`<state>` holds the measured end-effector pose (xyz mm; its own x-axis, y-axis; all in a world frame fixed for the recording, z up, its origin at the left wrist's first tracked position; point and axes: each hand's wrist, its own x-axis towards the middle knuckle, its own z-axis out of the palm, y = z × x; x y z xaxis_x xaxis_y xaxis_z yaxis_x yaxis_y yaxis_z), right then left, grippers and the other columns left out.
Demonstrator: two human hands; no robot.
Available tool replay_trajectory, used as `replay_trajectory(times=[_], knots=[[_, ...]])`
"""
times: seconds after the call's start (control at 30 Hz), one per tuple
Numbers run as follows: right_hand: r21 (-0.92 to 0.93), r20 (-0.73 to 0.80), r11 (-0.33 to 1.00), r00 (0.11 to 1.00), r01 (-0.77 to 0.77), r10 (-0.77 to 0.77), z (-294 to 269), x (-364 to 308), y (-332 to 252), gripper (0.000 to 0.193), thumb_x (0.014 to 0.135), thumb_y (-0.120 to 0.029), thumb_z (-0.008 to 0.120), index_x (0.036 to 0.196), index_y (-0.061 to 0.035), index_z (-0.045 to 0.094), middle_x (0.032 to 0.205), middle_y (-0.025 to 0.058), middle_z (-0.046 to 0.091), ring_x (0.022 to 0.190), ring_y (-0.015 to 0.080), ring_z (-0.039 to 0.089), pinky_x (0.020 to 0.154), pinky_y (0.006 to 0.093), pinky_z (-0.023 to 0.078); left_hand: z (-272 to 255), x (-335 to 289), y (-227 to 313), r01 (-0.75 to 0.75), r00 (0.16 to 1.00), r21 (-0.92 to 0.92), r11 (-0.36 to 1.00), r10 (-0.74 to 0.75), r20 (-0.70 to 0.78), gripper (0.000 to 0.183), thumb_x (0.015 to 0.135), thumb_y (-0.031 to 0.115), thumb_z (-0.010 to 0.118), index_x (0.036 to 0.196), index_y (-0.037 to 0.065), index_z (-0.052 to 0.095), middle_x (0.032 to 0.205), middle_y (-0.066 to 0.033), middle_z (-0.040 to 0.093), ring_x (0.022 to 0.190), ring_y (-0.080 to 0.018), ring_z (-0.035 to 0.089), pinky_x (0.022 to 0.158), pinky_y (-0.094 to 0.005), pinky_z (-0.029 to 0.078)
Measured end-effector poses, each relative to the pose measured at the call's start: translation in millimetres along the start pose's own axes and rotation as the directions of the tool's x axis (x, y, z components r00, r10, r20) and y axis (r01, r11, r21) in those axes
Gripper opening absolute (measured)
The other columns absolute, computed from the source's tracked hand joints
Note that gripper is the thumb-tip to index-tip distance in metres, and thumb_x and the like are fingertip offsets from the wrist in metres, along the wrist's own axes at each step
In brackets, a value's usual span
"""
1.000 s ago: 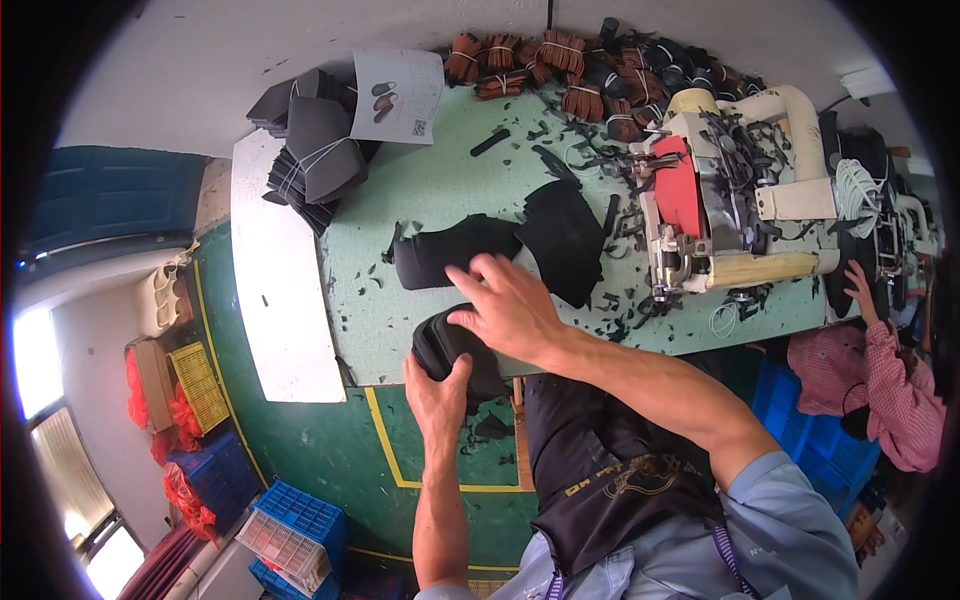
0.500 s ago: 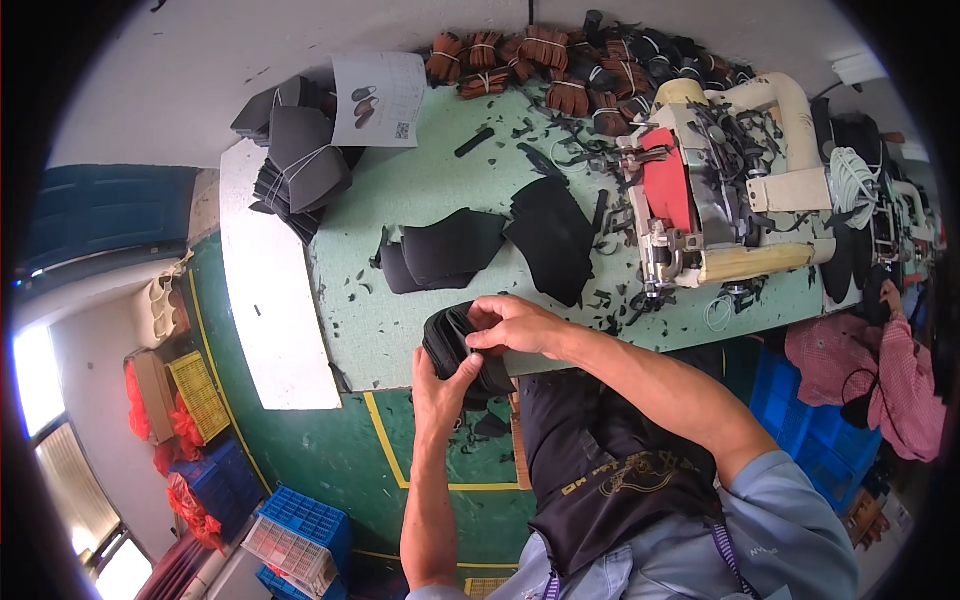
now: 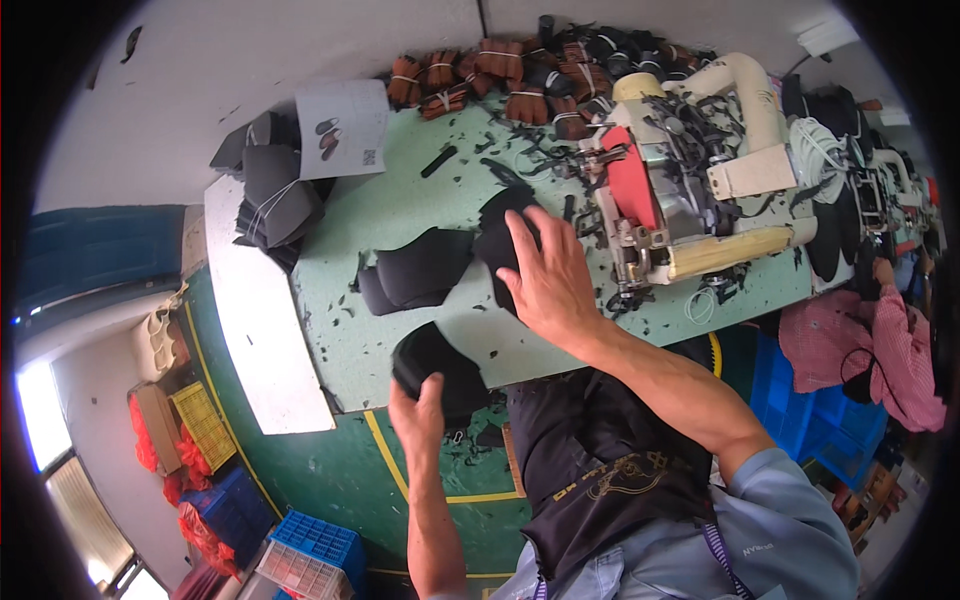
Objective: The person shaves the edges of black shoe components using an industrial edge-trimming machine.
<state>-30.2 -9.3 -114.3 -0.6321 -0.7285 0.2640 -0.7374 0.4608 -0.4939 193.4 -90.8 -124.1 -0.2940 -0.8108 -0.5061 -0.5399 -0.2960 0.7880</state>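
Observation:
A stack of black curved sheet pieces [image 3: 445,365] is held at the table's front edge in my left hand [image 3: 418,408], its thumb across the near side and its fingers hidden beneath. My right hand [image 3: 552,280] is over another black pile [image 3: 496,240], fingers spread apart; I cannot tell whether the fingertips touch it. Left of that pile, a few more black pieces [image 3: 428,268] overlap on the green table [image 3: 350,345].
A sewing-type machine [image 3: 665,190] with a red plate and black scraps stands at the right. Tied brown and black bundles [image 3: 500,60] line the back. Tied dark pieces [image 3: 275,195] and a printed sheet [image 3: 342,125] lie back left. A co-worker's pink sleeve [image 3: 900,350] shows far right.
My right hand has left the held stack and moved up to the pile beyond it. The stack, once gripped by both hands, is now fanned flatter in my left hand. The view has shifted slightly.

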Motion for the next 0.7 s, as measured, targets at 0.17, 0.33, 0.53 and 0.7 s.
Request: replay_trajectory(times=[0.17,0.33,0.53,0.7], knots=[[0.449,0.589,0.839,0.808,-0.308,-0.018,32,-33,-33,0.059,0.076,-0.032,0.079,0.115,0.0015,0.049,0.109,0.0174,0.057,0.102,0.0319,0.056,0.088,0.0400,0.046,16,1,8,-0.236,0.972,0.248,0.939,0.226,0.071,0.036,0.078,0.015,0.068,0.108,-0.003,0.061,0.096,-0.0180,0.066,0.087,-0.0268,0.065,0.080,-0.0373,0.050],[0.438,0.841,0.551,0.541,-0.710,0.029,47,-33,-36,0.062,0.076,-0.041,0.080,0.106,0.0042,0.048,0.102,0.0149,0.058,0.088,0.0202,0.063,0.080,0.0327,0.048,4,-1,19,-0.075,0.990,0.236,0.969,0.044,0.133,0.038,0.079,0.017,0.073,0.108,-0.003,0.061,0.095,-0.0153,0.067,0.085,-0.0227,0.065,0.077,-0.0349,0.051],[0.384,0.892,0.465,0.450,-0.797,0.034,43,-25,-36,0.055,0.074,-0.042,0.078,0.097,0.0012,0.053,0.090,0.0096,0.058,0.076,0.0160,0.057,0.069,0.0304,0.047,-11,-6,26,0.123,0.943,-0.189,0.974,-0.056,0.327,0.040,0.087,0.018,0.071,0.118,-0.003,0.059,0.101,-0.0090,0.067,0.086,-0.0148,0.064,0.077,-0.0280,0.051],[0.414,0.873,0.413,0.482,-0.811,0.074,52,-34,-39,0.052,0.073,-0.042,0.074,0.095,0.0012,0.055,0.087,0.0093,0.059,0.078,0.0176,0.055,0.069,0.0332,0.046,-16,-5,16,0.253,0.937,-0.283,0.925,-0.162,0.309,0.037,0.088,0.018,0.069,0.116,-0.005,0.059,0.101,-0.0088,0.067,0.086,-0.0136,0.063,0.077,-0.0280,0.051]])
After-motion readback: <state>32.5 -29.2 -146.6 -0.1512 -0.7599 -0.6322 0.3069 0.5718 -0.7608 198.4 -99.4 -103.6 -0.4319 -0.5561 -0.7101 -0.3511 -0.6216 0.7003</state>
